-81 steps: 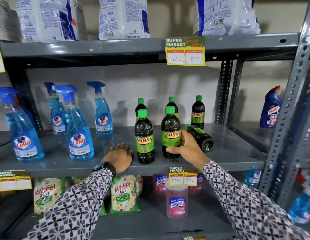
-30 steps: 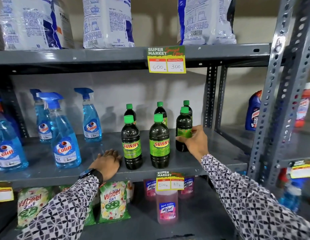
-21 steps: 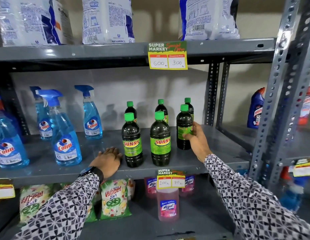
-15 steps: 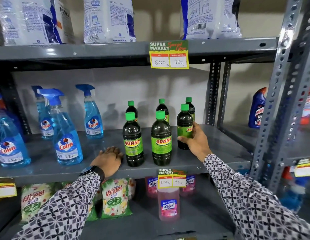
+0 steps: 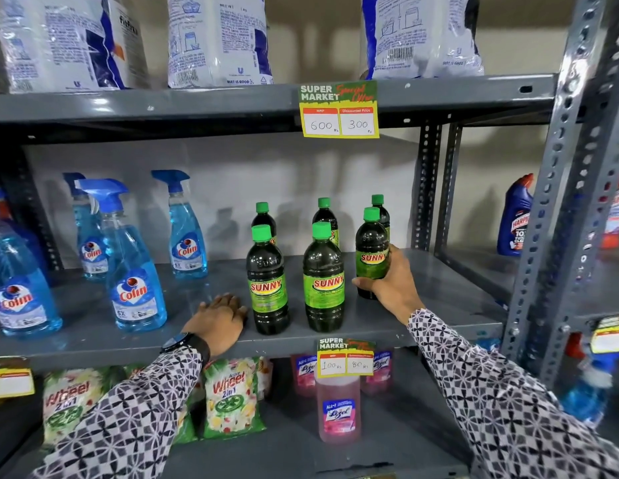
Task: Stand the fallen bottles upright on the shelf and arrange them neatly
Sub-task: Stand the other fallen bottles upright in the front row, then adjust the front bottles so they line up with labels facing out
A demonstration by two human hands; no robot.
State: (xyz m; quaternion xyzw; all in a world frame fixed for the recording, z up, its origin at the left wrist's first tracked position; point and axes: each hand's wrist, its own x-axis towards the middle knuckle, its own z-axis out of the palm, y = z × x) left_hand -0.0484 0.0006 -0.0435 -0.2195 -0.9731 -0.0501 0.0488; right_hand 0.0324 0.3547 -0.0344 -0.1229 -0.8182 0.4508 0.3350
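Several dark Sunny bottles with green caps and green labels stand upright on the grey middle shelf (image 5: 439, 295). Two front ones (image 5: 268, 281) (image 5: 323, 280) stand side by side. My right hand (image 5: 392, 286) grips a third front bottle (image 5: 370, 250) around its lower body, label facing forward, standing upright to the right of them. Three more bottles stand behind, the left one (image 5: 264, 219) partly hidden. My left hand (image 5: 220, 318) rests flat on the shelf just left of the front-left bottle, holding nothing.
Blue Colin spray bottles (image 5: 135, 271) stand on the shelf's left half. Detergent bags (image 5: 218, 39) fill the shelf above. Wheel packets (image 5: 232, 399) and pink Lizol bottles (image 5: 337, 409) sit below. A perforated upright post (image 5: 560, 216) stands at right, with a blue Harpic bottle (image 5: 513, 219) beyond.
The bottle that lay on its side at the right now stands upright in my right hand, turned so its label faces forward. My left hand has stayed on the shelf.
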